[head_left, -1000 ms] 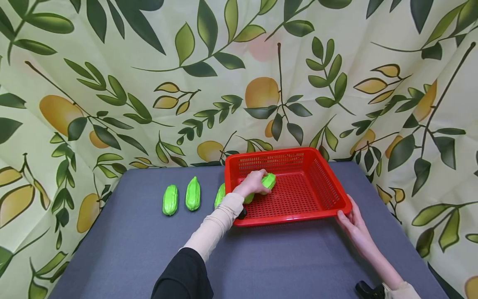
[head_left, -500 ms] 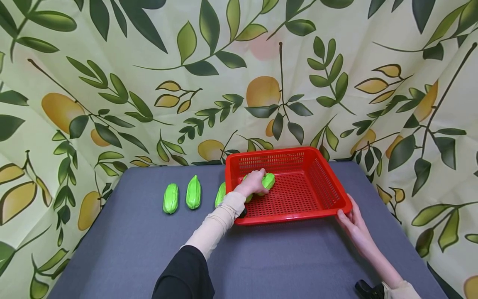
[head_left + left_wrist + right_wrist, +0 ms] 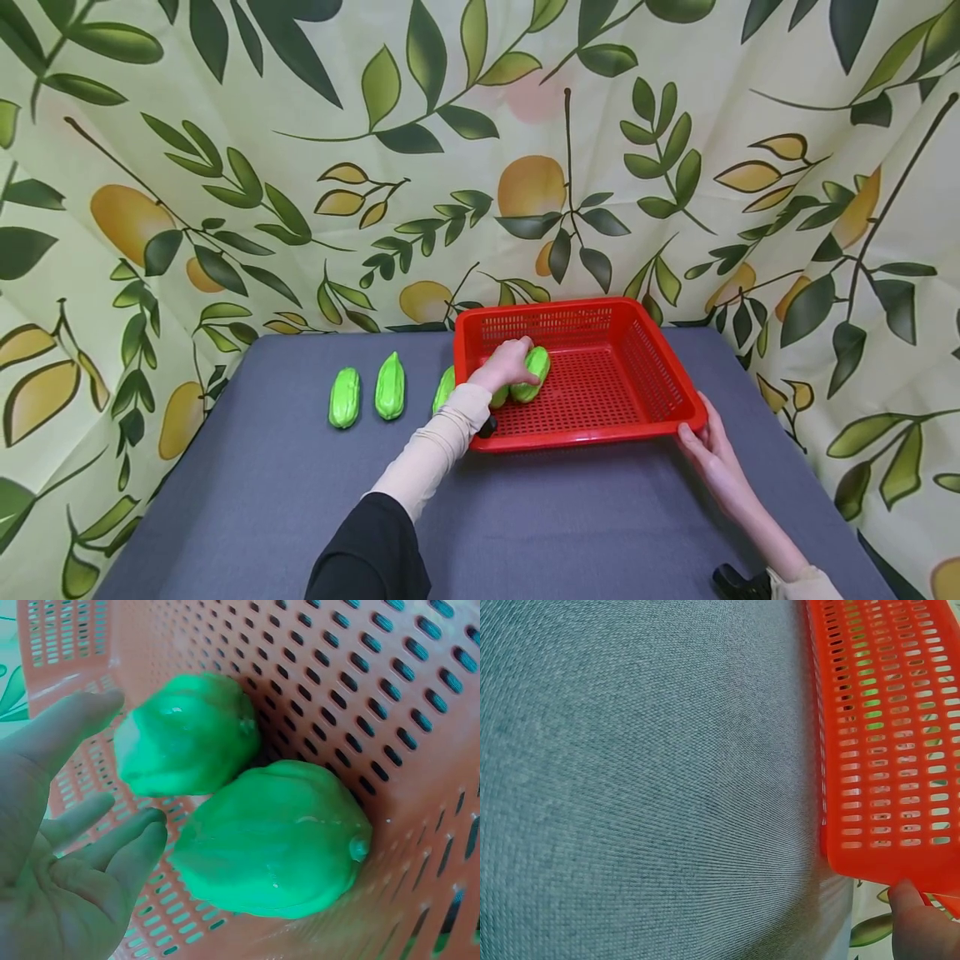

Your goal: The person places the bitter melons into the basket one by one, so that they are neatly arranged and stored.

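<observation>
In the head view a red perforated plastic basket stands on the cloth-covered table. Two green ridged gourds lie inside its left end; one gourd shows beside my left hand, the other is partly covered by it. The left wrist view shows both, an upper gourd and a lower gourd, with my left fingers spread and apart from them. My right hand holds the basket's near right corner, thumb on the rim; the right wrist view shows only part of that hand at the basket's end.
Left of the basket, a gourd and a pointed gourd lie on the grey table. A third gourd is partly hidden by the basket and left arm. A leaf-patterned curtain hangs behind.
My left hand has let go of the gourd, which now rests more upright in view on the basket floor. The right hand and basket have stayed in place.
</observation>
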Demonstrator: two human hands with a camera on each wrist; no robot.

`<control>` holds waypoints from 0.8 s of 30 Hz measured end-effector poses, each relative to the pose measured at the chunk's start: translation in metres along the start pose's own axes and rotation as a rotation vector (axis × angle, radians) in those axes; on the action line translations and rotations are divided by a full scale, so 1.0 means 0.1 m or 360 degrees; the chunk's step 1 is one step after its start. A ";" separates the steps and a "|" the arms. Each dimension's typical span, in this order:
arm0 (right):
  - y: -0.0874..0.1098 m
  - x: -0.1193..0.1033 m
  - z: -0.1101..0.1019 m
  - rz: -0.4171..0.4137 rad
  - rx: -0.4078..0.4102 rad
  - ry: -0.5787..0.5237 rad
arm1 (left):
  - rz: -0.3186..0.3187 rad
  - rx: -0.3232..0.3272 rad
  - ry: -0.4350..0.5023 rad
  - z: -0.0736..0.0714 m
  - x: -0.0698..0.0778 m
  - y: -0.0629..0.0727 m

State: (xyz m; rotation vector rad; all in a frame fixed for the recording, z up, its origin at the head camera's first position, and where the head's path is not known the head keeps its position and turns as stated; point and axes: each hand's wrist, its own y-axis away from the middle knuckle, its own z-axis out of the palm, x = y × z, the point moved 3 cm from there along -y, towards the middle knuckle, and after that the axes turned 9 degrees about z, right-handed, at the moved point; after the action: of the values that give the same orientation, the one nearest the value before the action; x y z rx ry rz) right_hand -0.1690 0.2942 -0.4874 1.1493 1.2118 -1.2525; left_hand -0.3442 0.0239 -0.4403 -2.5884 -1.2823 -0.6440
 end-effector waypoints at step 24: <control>0.02 0.03 0.01 0.0017 -0.0036 -0.0106 | 0.0098 0.0232 0.0769 -0.45 0.14 0.32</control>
State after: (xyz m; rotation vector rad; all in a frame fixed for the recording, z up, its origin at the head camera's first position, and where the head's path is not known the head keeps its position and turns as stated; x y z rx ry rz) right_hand -0.1669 0.2931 -0.4905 1.0880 1.1666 -1.2562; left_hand -0.3251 -0.0015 -0.3931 -2.1601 -1.0424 -1.0398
